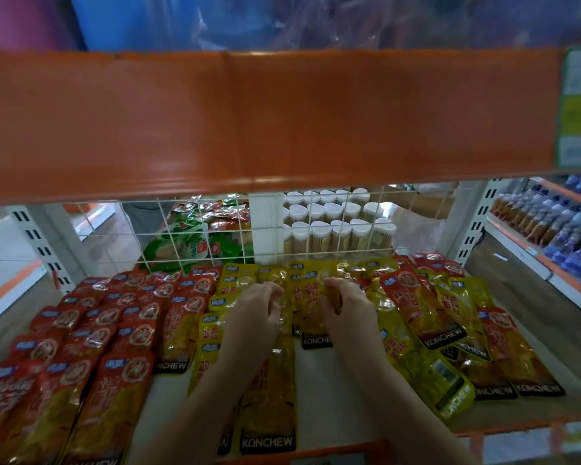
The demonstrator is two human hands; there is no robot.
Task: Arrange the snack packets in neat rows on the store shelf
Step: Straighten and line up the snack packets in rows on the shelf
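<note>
While both hands reach in over the front edge of the shelf [316, 391], the relation that matters is that the yellow packets [311, 297] being sorted lie directly ahead of the fingers, in the middle of the shelf toward its back edge, just short of the white wire grid [215, 234]. The left hand [257, 308] has its fingers curled on a yellow packet whose clear window shows at the fingertips; the right hand [344, 305] is likewise curled, pinching the edge of the neighbouring yellow packet. Neither is clearly nearer; they sit side by side, close together, each at its own packet. The packets' long axes run front to back, with the blue logo end toward the back edge and the black KONCHEW band toward the front edge. To the left, the red packets [91, 333] already lie in overlapping rows with the same orientation. Toward the right edge, a mixed heap [450, 330] of red and yellow packets lies skewed, their long axes angled with the black bands swung toward the front right corner. I judge the next move is to square the gripped pair into a column parallel to the red rows.
</note>
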